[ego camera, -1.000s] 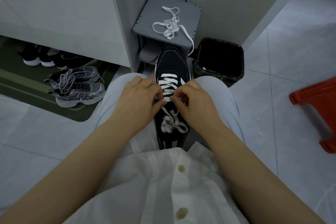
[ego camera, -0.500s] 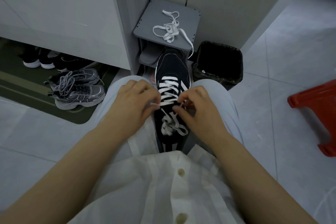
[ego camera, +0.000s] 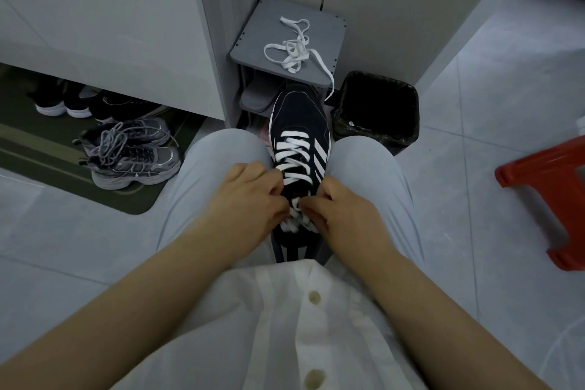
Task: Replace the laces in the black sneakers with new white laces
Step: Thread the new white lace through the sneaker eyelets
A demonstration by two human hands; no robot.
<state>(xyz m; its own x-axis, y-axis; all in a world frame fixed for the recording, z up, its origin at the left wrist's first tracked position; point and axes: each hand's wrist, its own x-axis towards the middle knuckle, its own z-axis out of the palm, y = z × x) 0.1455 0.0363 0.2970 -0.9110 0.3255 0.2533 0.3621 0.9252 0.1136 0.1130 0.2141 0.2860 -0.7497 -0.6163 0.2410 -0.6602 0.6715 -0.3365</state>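
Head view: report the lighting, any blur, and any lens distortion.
Head view: dim, even, bluish light, no glare; the inside of the black bin is lost in darkness. Head view: the wide lens splays the cabinet edge. Head view: the white lace on the black sneaker reads clearly; the left hand and right hand pinching it look slightly soft.

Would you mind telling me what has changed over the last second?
The left hand and right hand slid back along the black sneaker toward the person, uncovering more crossed rows, and now pinch the white lace at its bunched loose ends. The sneaker and the spare lace on the grey stand stayed put.
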